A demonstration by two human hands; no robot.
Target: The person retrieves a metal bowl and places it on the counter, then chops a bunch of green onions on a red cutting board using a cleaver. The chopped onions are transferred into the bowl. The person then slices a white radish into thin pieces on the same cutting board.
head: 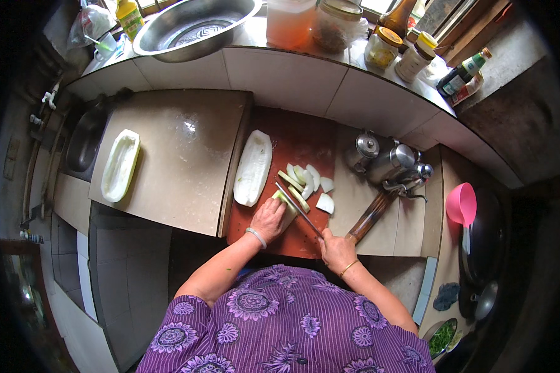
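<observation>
My left hand (269, 217) presses a pale green gourd piece (286, 216) down on a reddish-brown cutting board (303, 135). In my right hand (337, 252) is the handle of a kitchen knife (303, 213), its blade seen nearly edge-on beside my left fingertips, at the gourd. Just beyond the blade lie several cut gourd slices (308, 179), some curved, and a separate chunk (325, 203) rests at the board's right edge. A peeled, hollowed gourd half (253, 168) lies lengthwise on the board's left side.
Another hollowed gourd half (121, 166) sits on the raised counter (177, 140) at left, near a sink (87, 137). Metal kettles (392, 161) and a bamboo tube (372, 215) stand close right. Farther right are a pink ladle (461, 204) and a wok (487, 238). A steel basin (196, 30) tops the ledge.
</observation>
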